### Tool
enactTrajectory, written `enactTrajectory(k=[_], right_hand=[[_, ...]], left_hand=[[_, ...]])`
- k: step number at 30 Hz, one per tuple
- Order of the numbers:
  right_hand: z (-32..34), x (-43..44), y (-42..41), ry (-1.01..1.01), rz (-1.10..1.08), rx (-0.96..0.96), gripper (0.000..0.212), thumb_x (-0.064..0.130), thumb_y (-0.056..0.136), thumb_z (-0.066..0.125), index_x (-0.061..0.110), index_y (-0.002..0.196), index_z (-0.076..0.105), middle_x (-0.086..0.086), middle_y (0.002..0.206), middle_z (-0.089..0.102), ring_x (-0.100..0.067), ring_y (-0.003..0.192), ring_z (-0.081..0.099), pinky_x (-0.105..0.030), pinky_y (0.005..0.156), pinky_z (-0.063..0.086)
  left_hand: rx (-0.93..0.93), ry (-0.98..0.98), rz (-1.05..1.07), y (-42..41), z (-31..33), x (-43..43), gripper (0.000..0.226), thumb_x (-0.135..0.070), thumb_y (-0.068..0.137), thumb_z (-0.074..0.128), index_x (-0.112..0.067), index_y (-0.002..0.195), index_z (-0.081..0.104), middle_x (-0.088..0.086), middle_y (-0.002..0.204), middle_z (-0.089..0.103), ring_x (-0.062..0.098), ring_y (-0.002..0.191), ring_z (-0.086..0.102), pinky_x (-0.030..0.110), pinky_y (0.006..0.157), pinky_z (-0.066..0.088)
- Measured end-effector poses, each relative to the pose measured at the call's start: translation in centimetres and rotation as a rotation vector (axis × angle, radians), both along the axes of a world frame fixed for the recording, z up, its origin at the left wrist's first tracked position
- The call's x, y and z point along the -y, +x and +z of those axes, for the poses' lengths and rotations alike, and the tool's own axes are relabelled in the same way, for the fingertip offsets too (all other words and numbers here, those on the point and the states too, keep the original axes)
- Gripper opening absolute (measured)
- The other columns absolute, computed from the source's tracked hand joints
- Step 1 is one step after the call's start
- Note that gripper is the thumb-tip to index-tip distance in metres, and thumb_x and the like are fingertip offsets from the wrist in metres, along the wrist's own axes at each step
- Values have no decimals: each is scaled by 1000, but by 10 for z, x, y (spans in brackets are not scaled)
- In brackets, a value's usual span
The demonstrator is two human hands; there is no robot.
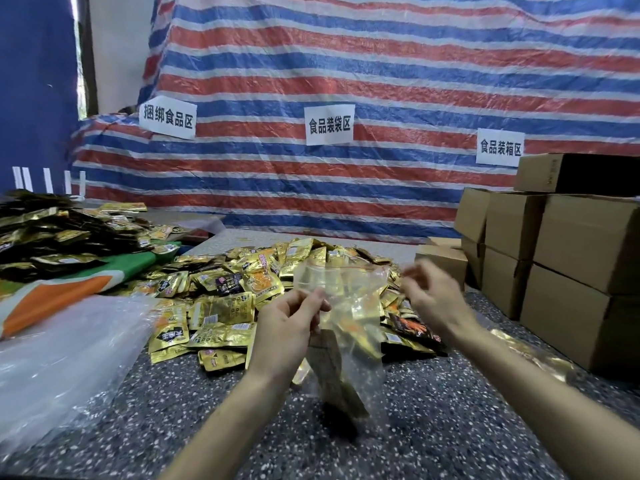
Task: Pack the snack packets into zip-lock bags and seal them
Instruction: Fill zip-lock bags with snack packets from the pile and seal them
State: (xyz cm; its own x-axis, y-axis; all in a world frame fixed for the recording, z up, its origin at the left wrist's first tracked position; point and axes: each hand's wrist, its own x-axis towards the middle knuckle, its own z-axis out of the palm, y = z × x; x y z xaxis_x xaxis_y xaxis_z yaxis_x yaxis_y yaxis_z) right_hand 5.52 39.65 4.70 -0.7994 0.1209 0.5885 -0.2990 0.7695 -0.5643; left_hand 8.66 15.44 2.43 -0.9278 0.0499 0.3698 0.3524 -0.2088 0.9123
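Reader: Hands first. What do they hold?

Describer: Left hand [294,317] pinches the left edge of a clear zip-lock bag [349,327], thumb against curled fingers. Right hand [433,299] is blurred at the bag's upper right corner, fingers curled; whether it grips the bag, I cannot tell.

Reader: Where is the bag?

Describer: Lifted upright above a speckled table [173,410], with a few packets [332,372] in its bottom. Just behind lies a heap of gold snack packets [249,289]; cardboard boxes [571,258] stand at right.
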Motion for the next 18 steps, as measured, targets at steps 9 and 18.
enactTrajectory(k=[9, 18], right_hand=[[-86, -58, -35, 347, -153, 613, 34, 49, 105, 34, 46, 134, 52, 3, 163, 24, -27, 153, 9, -61, 120, 11], [-87, -53, -39, 325, -253, 556, 42, 43, 106, 32, 19, 130, 57, -3, 153, 45, -25, 135, 45, -55, 112, 36]], left_hand=[[-42, 31, -58, 0, 2, -2, 29, -25, 92, 63, -10, 68, 70, 11, 63, 50, 7, 49, 48, 13, 46, 43], [-47, -7, -72, 3, 3, 4, 30, -43, 79, 64, -18, 63, 71, 11, 67, 51, 12, 58, 48, 18, 53, 44]])
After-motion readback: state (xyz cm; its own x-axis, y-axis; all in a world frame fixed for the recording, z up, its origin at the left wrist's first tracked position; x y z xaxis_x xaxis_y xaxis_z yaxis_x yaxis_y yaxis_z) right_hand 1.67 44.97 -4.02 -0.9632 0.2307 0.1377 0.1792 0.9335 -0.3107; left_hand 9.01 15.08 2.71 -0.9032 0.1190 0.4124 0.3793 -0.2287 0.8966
